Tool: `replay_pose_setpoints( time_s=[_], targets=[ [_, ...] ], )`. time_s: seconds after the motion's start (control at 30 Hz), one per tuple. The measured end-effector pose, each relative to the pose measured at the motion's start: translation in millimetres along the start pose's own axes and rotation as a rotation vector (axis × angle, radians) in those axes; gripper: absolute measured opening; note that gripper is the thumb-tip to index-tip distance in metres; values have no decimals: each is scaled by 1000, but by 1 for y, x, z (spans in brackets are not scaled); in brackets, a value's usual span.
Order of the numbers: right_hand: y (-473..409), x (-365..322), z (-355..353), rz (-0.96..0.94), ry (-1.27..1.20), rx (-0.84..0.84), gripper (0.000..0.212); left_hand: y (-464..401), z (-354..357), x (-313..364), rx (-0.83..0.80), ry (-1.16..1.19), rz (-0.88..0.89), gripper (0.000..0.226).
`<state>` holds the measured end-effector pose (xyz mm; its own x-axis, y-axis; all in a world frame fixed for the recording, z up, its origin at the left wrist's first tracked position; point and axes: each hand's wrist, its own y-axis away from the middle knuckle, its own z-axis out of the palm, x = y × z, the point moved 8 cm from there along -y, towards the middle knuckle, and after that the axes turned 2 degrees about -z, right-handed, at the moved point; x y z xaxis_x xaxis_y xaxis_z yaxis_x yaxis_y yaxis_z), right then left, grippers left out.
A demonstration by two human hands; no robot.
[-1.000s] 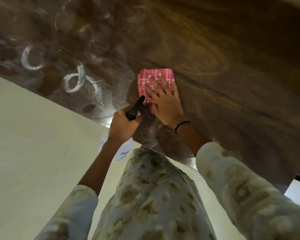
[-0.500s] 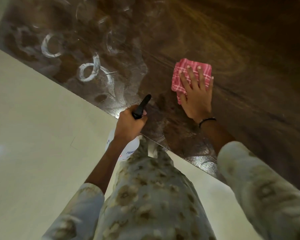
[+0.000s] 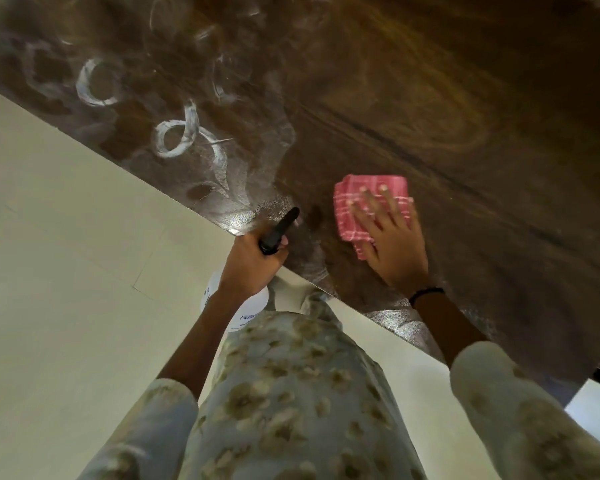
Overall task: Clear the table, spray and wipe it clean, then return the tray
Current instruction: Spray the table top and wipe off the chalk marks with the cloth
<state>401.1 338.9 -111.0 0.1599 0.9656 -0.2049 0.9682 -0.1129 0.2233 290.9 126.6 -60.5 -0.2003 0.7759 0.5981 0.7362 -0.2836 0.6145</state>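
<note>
Pink checks on dark wood

We see a pink cloth (image 3: 371,199) crossed with white check lines, a dark brown table (image 3: 447,109) with golden grain and whitish ring smears (image 3: 97,83), a white spray bottle (image 3: 248,311) with a black nozzle (image 3: 280,228), a black wristband (image 3: 425,294), pale sleeves (image 3: 520,403) with olive blotches, and a cream floor (image 3: 59,271).
</note>
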Motion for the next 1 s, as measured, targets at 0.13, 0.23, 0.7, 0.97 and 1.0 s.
replay_pose_setpoints(
  time_s=[0.13, 0.23, 0.7, 0.97, 1.0],
  targets=[
    [21, 0, -4, 282, -59, 50, 64, 12, 8, -11, -123, -73, 41, 12],
    [43, -30, 11, 222, -64, 27, 60, 20, 13, -26, -156, -140, 26, 13],
    [86, -79, 40, 164, -28, 19, 56, 26, 13, -65, -215, -367, 39, 27],
    [75, -85, 40, 170, 0, 14, 58, 11, -13, -78, -148, -346, -35, 8],
    [68, -90, 37, 159, -1, 19, 57, 9, -17, -78, -139, -332, -31, 6]
  ],
)
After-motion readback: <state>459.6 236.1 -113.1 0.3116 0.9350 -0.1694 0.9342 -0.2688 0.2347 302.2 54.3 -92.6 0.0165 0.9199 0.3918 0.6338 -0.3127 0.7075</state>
